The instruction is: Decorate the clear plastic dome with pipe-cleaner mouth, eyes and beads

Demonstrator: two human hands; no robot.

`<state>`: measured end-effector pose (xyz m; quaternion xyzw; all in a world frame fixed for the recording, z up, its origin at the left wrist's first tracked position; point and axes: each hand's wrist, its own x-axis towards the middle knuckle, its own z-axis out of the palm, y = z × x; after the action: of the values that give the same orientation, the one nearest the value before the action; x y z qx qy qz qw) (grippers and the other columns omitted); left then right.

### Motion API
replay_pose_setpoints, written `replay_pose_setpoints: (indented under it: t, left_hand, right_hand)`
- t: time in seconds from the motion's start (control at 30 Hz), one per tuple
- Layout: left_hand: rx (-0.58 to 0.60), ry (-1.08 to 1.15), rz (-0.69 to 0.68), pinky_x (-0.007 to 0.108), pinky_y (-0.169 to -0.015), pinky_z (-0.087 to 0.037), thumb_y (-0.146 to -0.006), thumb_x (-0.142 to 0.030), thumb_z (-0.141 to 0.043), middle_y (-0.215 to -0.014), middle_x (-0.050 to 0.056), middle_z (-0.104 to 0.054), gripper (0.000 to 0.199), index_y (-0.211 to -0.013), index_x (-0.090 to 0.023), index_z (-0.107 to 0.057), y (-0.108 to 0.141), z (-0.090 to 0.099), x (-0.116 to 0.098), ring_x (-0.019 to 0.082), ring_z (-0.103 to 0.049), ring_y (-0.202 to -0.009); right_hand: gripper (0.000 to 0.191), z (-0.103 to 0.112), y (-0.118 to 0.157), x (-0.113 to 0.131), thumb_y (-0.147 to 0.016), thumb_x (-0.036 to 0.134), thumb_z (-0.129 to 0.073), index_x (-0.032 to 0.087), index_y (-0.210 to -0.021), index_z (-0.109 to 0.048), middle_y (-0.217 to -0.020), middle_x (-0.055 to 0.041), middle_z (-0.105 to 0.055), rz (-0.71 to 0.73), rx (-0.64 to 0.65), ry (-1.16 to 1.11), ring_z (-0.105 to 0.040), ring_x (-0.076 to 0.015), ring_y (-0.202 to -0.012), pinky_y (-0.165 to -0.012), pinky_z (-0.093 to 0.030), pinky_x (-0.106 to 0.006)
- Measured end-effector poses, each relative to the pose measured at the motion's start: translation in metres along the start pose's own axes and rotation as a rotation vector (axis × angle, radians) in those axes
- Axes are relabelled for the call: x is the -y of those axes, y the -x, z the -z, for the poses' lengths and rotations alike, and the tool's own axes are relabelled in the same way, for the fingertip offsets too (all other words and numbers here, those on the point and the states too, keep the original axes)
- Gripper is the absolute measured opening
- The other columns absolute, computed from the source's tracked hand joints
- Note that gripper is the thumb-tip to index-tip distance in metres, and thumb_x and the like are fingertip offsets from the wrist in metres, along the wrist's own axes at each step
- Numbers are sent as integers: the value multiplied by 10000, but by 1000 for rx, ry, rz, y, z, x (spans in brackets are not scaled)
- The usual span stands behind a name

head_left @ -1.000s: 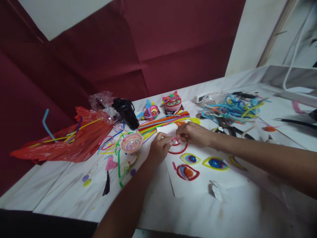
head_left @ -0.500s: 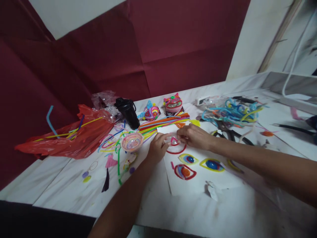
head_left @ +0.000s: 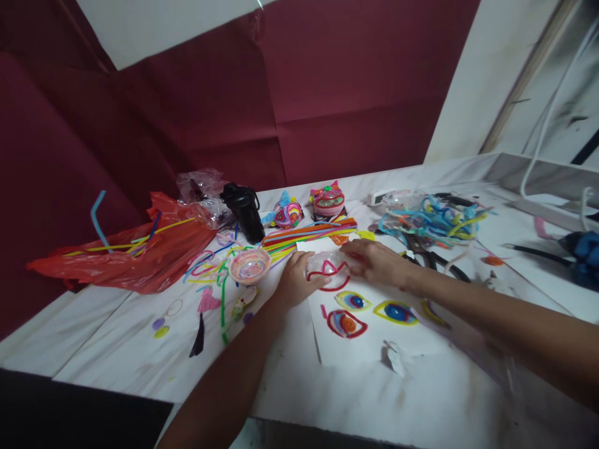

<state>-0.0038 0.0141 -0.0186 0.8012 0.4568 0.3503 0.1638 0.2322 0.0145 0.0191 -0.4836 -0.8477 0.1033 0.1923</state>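
A clear rounded plastic piece [head_left: 328, 262] with red pipe-cleaner outlines lies on a white sheet [head_left: 299, 340]. My left hand [head_left: 297, 279] touches its left side, thumb along the near edge and fingers curved at the rim. On its right side rests my right hand [head_left: 369, 260], with fingers bent and tips partly hidden. Nearer me on the sheet are a small yellow-edged eye shape [head_left: 353, 301], a larger yellow-edged one [head_left: 395, 312] and a red-edged one with an orange centre [head_left: 347, 324].
Left are a pink bowl [head_left: 249, 267], a black bottle [head_left: 244, 214] and a red plastic bag [head_left: 126, 262]. Behind lie straight pipe cleaners [head_left: 309, 234] and two decorated round figures. Right are tangled blue pipe cleaners [head_left: 433, 218] and black-handled pliers [head_left: 433, 257].
My hands have moved slightly apart, the right one shifting right, so more of the clear piece and its red outline shows. The camera view has shifted a little.
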Motion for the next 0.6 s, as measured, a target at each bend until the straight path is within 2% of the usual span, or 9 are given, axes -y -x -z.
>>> replay_pose_setpoints:
  t: [0.1,0.17,0.33,0.4,0.6]
  left_hand:
    - [81,-35,37,466,-1013,-459,-623,-384,-828,-1286,144,-574,736,-1268,-188,-533,1,-2,-2,303,-559,-1181]
    - [103,-63,67,502,-1063,-413,-601,-385,-841,-1327,163,-560,799,-1297,-177,-508,1,-4,-4,332,-521,-1242]
    - [111,-65,110,528,-1067,-399,-584,-398,-846,-1388,191,-525,919,-1370,-171,-428,1,-7,-3,355,-501,-1273]
    - [111,-57,129,520,-1073,-390,-577,-391,-845,-1396,188,-521,949,-1389,-172,-405,1,-7,-3,352,-494,-1281]
    - [105,-3,198,502,-1081,-379,-555,-358,-836,-1419,162,-507,995,-1421,-200,-372,2,-6,-8,346,-491,-1287]
  right_hand:
    - [578,-6,3,3,-725,245,-697,120,-1274,-572,-1310,-166,-602,-25,55,6,-571,-307,-1184,-978,-455,-381]
    - [632,-9,4,5,-722,231,-695,124,-1323,-531,-1319,-167,-596,-50,85,5,-583,-305,-1172,-951,-468,-371]
    - [695,-11,5,14,-743,241,-688,115,-1386,-457,-1073,-170,-705,-135,131,15,-669,-308,-973,-755,-496,-352]
    - [707,-10,5,17,-750,239,-688,106,-1398,-438,-1012,-162,-716,-156,135,14,-674,-301,-941,-736,-483,-342]
    - [737,-10,5,22,-738,210,-675,101,-1417,-412,-1005,-141,-712,-173,123,-10,-672,-271,-925,-749,-467,-323]
